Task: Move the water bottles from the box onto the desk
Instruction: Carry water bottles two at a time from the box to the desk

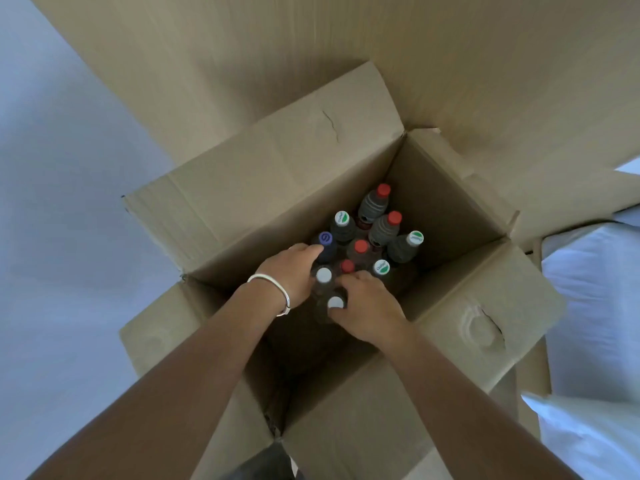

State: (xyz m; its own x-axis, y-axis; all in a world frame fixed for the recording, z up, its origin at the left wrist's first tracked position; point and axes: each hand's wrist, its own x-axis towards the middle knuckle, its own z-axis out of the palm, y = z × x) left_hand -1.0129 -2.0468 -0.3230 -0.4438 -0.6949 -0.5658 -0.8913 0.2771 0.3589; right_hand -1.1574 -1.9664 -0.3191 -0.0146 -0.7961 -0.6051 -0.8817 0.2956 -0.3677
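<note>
An open cardboard box (pixel 446 209) stands below me with several upright water bottles inside, capped red, white-green, purple and white. My left hand (pixel 292 271), a silver bangle on its wrist, curls round the neck of a white-capped bottle (pixel 323 274), its fingers lying against the purple-capped bottle (pixel 325 239). My right hand (pixel 367 304) grips a second white-capped bottle (pixel 335 303) at its near side. Both bottles stand among the others inside the box. The bottle bodies lie in shadow, mostly hidden.
The box flaps (pixel 277 161) fold outward on all sides. A large cardboard sheet (pixel 311 46) fills the background behind it. A pale floor (pixel 62 237) lies to the left, and white cushions or bedding (pixel 595 289) sit at the right.
</note>
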